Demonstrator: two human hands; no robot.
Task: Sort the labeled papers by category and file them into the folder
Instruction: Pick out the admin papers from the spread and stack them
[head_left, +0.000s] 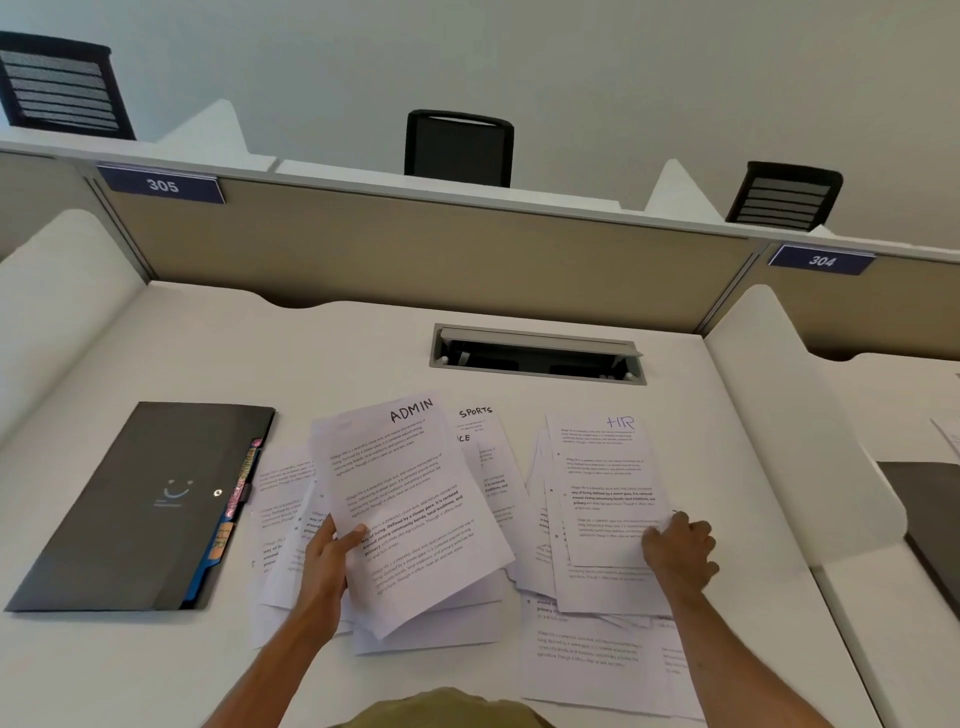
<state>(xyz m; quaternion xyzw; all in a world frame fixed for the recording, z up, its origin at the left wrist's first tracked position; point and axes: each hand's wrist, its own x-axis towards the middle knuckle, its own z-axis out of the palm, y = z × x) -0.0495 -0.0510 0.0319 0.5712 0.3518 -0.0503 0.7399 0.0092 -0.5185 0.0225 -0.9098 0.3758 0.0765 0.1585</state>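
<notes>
Two overlapping piles: left grip (327, 556) pinches white ADMIN-headed sheets (415, 493), right grip (680, 545) clutches white HR-headed stack (602, 478); I fear mixing.

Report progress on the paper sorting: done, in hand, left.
Done: an HR stack is gathered on the right. In hand: the left hand grips ADMIN sheets over the middle pile; the right hand holds the HR stack's lower corner. Left: the SPORTS sheet and loose papers look unsorted, and the folder lies closed on the left, so filing seems not yet begun.
</notes>
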